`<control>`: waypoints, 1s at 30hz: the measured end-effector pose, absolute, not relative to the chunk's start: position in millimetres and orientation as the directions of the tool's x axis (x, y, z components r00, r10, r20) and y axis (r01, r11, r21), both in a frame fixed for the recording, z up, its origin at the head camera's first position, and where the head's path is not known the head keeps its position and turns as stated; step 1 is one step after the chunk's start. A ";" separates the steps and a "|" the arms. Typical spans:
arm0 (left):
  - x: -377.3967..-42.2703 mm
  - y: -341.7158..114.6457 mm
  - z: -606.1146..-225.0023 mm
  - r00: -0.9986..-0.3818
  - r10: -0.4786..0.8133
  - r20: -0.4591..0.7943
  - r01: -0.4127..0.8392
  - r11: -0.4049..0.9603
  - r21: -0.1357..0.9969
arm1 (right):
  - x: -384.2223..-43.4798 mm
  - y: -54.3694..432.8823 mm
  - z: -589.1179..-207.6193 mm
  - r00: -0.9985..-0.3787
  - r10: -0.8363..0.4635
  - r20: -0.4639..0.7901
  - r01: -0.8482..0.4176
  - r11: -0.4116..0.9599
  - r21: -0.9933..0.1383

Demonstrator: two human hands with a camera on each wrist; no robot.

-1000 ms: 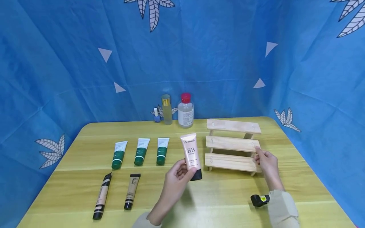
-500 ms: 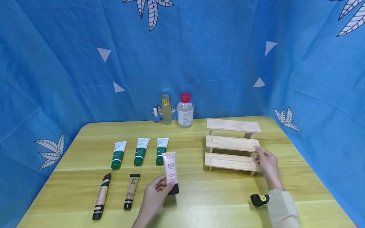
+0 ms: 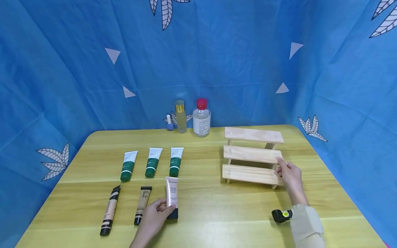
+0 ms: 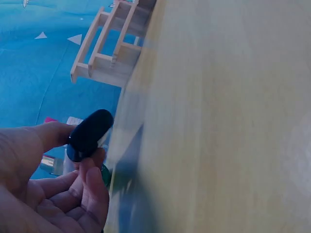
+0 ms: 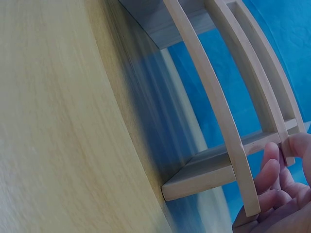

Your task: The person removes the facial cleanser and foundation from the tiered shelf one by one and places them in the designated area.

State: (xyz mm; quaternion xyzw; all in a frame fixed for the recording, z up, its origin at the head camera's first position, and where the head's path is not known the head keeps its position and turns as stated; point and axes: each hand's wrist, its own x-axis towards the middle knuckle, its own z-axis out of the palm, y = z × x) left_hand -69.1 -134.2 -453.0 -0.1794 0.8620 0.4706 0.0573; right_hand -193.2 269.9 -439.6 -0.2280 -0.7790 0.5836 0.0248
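My left hand [image 3: 154,216] pinches a pink BB cream tube [image 3: 172,191] by its lower part, between thumb and fingers. Its black cap [image 4: 90,134] points towards the left wrist camera, which hides most of the tube there. Just left of that hand lies a beige tube [image 3: 143,203], and further left a black-and-pink striped tube [image 3: 110,212]. At the right, my right hand [image 3: 291,176] grips the right end of the middle shelf of a three-step wooden rack [image 3: 251,154]. In the right wrist view its fingers [image 5: 267,174] curl about the shelf ends.
Beyond the held tube lie three green-and-white tubes [image 3: 152,163] in a row. A red-capped bottle [image 3: 202,120], a gold-capped bottle [image 3: 181,119] and a small nail polish bottle [image 3: 169,124] stand at the table's back edge. A black object [image 3: 281,216] lies by the right sleeve.
My left hand has carried the BB cream tube left and down, from beside the rack to the right of the beige tube. The right hand stays on the rack.
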 end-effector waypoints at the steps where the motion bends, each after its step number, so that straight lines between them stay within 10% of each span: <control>1: -69.2 -134.8 -453.9 -0.930 -0.250 -0.268 -0.361 0.505 0.784 | -193.5 269.8 -439.5 -0.895 0.385 -0.226 0.325 0.214 -0.921; 30: -65.2 -141.2 -462.4 -0.921 -0.270 -0.281 -0.387 0.551 0.740 | -194.4 269.4 -439.7 -0.889 0.397 -0.229 0.323 0.189 -0.927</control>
